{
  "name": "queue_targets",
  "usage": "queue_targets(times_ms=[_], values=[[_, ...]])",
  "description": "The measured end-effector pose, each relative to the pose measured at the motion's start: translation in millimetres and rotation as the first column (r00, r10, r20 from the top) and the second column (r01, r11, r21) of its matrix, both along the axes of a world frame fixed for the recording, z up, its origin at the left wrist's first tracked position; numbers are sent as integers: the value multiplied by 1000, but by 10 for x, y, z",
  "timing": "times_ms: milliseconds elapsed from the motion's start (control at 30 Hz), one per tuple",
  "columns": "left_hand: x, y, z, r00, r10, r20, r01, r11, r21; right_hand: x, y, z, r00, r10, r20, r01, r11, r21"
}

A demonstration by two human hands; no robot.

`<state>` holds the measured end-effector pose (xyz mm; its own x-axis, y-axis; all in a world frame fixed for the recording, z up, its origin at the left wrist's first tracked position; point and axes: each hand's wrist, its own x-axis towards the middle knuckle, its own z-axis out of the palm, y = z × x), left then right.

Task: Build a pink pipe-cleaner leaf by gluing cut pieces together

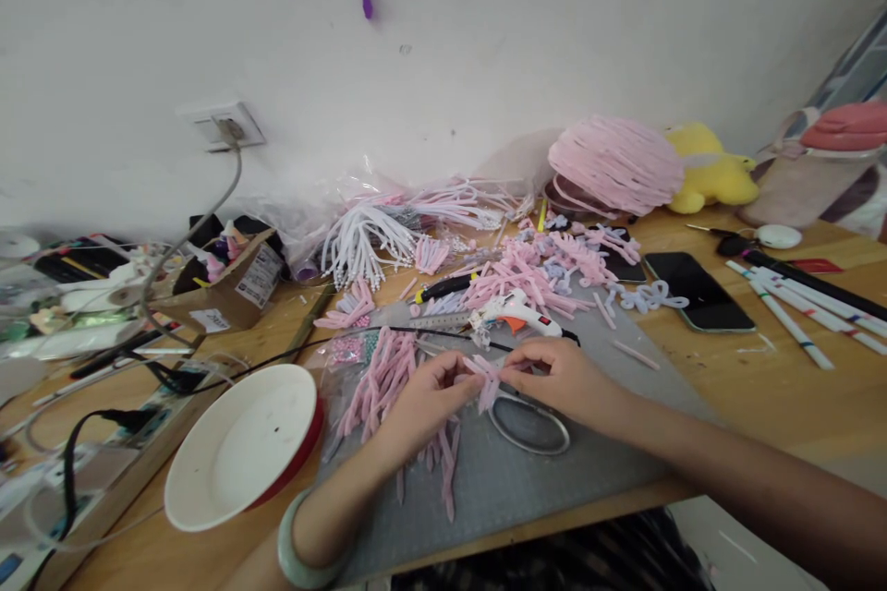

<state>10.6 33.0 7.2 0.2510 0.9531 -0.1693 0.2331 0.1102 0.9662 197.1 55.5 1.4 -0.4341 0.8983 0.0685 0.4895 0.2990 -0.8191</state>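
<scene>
Between my two hands is a small pink bundle of fuzzy pipe cleaner pieces [487, 380]. My left hand [443, 388] pinches its left side, and my right hand [544, 377] pinches its right side. Just below my right hand, the grey oval handle of a pair of scissors [532, 429] lies on the grey cutting mat [554, 503]; the rest is hidden. A white glue gun [519, 314] with an orange trigger rests behind my hands. Left of my left hand lies a heap of pink pipe cleaner pieces [380, 379].
A white bowl [242, 448] with a red outside stands at the left, beside a power strip [131, 480]. A phone [698, 291] and striped sticks [790, 319] lie at the right. White pipe cleaners [367, 240], a cardboard box [239, 286] and a pink yarn bundle [613, 164] line the back.
</scene>
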Motion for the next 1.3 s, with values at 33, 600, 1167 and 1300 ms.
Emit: queue_targets(times_ms=[33,600,1167,1300], values=[[5,-2,6,1000,-4,5,4,1000,-14,0,-3,-3,1000,-6,15,6,1000,5],[56,-44,23,995,0,103,5,999,-50,-30,-87,27,994,-54,96,49,998,50],[15,-18,-36,969,63,240,-30,990,-138,32,23,54,994,82,-76,-83,997,-4],[21,-36,-64,963,55,265,-15,988,-152,38,0,45,984,173,-31,-161,959,235]])
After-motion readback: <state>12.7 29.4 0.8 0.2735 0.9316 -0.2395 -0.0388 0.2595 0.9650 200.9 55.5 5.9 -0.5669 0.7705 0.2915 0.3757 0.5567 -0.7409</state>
